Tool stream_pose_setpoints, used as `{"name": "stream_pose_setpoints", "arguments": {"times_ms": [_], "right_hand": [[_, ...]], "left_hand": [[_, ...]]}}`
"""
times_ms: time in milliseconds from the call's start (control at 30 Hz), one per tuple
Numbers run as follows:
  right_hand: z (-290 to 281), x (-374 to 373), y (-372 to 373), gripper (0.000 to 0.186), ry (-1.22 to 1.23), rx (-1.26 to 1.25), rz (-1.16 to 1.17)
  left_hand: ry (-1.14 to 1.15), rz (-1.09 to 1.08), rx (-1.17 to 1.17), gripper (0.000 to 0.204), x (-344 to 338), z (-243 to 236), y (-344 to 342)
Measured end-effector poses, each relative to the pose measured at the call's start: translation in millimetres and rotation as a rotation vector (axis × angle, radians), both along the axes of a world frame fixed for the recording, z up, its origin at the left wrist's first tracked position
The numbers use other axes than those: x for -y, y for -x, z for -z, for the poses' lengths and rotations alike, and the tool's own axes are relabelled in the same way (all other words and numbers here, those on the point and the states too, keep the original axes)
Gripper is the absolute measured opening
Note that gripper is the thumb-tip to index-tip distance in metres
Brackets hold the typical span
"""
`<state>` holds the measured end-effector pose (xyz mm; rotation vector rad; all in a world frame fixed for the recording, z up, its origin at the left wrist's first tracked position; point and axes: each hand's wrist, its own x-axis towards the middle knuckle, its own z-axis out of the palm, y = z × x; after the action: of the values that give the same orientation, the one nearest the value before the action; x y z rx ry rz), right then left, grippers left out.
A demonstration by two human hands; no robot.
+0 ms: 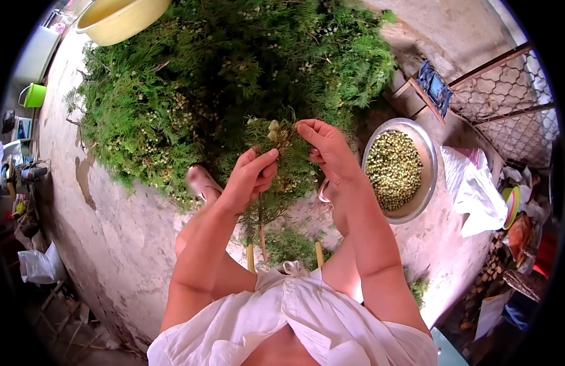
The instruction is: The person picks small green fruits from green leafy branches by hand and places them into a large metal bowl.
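Observation:
My left hand [253,174] is closed round a leafy evergreen sprig [258,210] with pale green berry-like cones [273,133] near its top, in front of me at the middle of the view. My right hand [319,146] pinches at the sprig's upper right end, its other fingers curled; whether a cone is between the fingertips is too small to tell. A big heap of cut green branches [142,97] with similar cones lies beyond my hands. A steel basin [427,172] holding several small green cones [395,165] stands to the right of my right hand.
A yellow tub [121,24] sits at upper left, a green bucket [34,96] at far left. A wire-mesh frame [508,97] with blue cloth [433,85] is at upper right. White sacks [471,183] and clutter edge the right side, another sack [39,265] the lower left.

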<state>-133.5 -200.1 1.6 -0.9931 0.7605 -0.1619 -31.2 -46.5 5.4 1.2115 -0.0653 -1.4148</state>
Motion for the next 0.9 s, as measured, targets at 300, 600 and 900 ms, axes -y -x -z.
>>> {"name": "stream_pose_setpoints", "arguments": {"times_ms": [300, 600, 900], "right_hand": [[7.0, 27.5, 2.4, 0.016, -0.382, 0.207, 0.367], [6.5, -6.1, -3.6, 0.029, -0.230, 0.249, -0.329], [8.6, -8.7, -7.3, 0.033, -0.083, 0.220, -0.454]], "left_hand": [[0.065, 0.082, -0.107, 0.038, -12.5, 1.9, -8.2], [0.081, 0.030, -0.147, 0.033, -13.5, -1.6, -10.5], [0.017, 0.051, -0.067, 0.028, -12.2, 5.9, -15.3]]}}
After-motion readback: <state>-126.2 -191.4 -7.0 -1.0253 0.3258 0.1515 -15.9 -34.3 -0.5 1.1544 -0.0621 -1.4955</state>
